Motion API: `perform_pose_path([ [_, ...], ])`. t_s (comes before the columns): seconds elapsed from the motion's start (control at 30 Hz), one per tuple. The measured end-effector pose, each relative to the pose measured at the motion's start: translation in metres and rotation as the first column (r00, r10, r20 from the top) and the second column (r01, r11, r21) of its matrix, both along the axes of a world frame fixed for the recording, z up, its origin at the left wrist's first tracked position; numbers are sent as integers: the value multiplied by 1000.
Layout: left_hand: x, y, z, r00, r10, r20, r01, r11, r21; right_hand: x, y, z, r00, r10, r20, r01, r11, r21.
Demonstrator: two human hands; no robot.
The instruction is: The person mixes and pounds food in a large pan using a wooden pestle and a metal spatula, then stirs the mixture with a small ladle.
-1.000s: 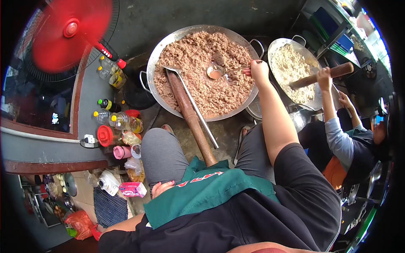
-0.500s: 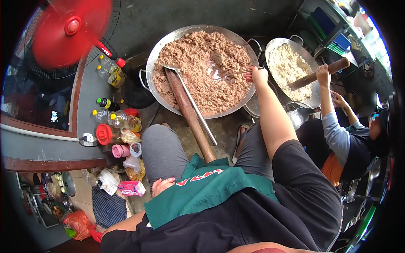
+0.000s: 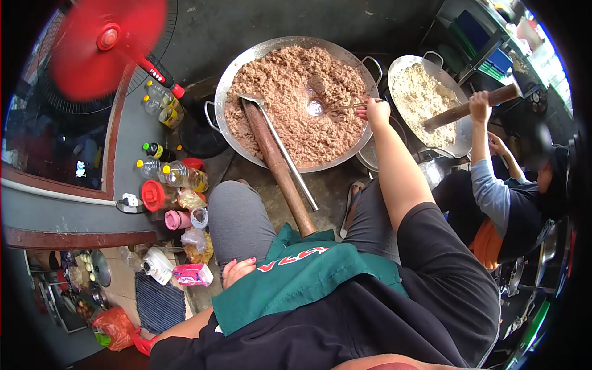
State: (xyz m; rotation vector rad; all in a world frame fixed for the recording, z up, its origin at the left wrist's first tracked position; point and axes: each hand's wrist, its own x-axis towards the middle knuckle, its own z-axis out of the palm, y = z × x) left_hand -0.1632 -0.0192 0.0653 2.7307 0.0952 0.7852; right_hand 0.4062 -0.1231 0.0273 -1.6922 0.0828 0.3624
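My right hand (image 3: pixel 374 113) is closed around a thin metal utensil (image 3: pixel 353 106) at the right side of a large wok (image 3: pixel 300 41). Its far end dips into crumbly brown food (image 3: pixel 280 74), beside a shiny round patch where the food parts. The head of the utensil is mostly buried, so I cannot tell its kind. On my left thigh lies my left hand (image 3: pixel 238 271), fingers stretched out and partly covered by the green apron (image 3: pixel 308 277). A thick wooden pole (image 3: pixel 277 166) and a metal-handled spatula (image 3: pixel 287 157) lean over the wok's near rim.
At right, another person (image 3: pixel 493 179) holds a wooden pole (image 3: pixel 472 108) in a second wok (image 3: pixel 456 92) of pale food. A red fan (image 3: pixel 108 46) stands at the left, above several bottles (image 3: pixel 161 102). A pink packet (image 3: pixel 192 275) lies near the mat (image 3: pixel 159 302).
My right hand has shifted slightly left and down with the utensil, and the shiny patch looks rounder. The other person's pole has moved a little right. My left hand stays put.
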Motion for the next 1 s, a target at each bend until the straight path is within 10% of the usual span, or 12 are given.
perform_pose_path([
  [0.77, 2, 1, -1, 1000, -1, 26, 1, 1000, 20, -3, 6, -3, 999, -48, -10, 48, 999, -19],
  [1.0, -1, 3, 3, 998, -56, 15, 57, 998, -29, -10, 4, 2, 982, -37, -184, 91, 952, 292],
])
